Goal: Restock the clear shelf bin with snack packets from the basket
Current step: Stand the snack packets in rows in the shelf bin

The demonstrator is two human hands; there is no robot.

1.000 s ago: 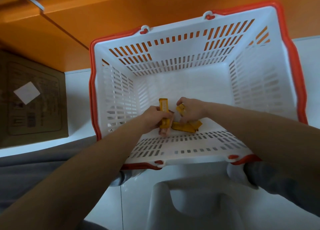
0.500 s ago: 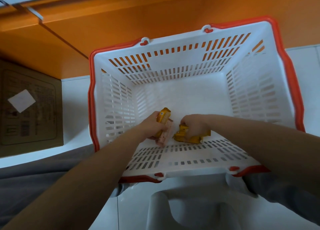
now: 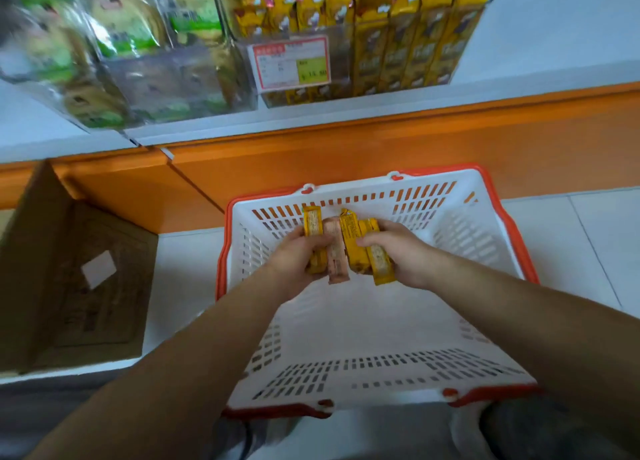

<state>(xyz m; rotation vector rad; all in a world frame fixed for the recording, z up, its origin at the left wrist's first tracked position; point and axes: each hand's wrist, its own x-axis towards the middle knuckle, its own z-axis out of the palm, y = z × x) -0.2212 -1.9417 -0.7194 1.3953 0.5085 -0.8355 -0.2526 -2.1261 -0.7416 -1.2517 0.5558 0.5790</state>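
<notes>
Above the white basket with a red rim (image 3: pixel 485 238), both hands hold snack packets side by side. My left hand (image 3: pixel 294 262) grips a yellow packet (image 3: pixel 313 227) and a pinkish packet (image 3: pixel 334 251). My right hand (image 3: pixel 401 255) grips two yellow packets (image 3: pixel 353 238). The basket floor below them shows no packets. On the shelf above stands the clear shelf bin (image 3: pixel 381 61), filled with upright yellow packets and carrying a red-framed price label (image 3: pixel 291 61).
A second clear bin of green-labelled bags (image 3: pixel 121 44) stands left of the yellow one. An orange shelf front (image 3: pixel 381 141) runs below both. An open cardboard box (image 3: pixel 69 269) sits on the white floor left of the basket.
Both hands lifted the packets up off the basket floor and brought them together. The view tilted up, bringing the shelf and its clear bins into sight.
</notes>
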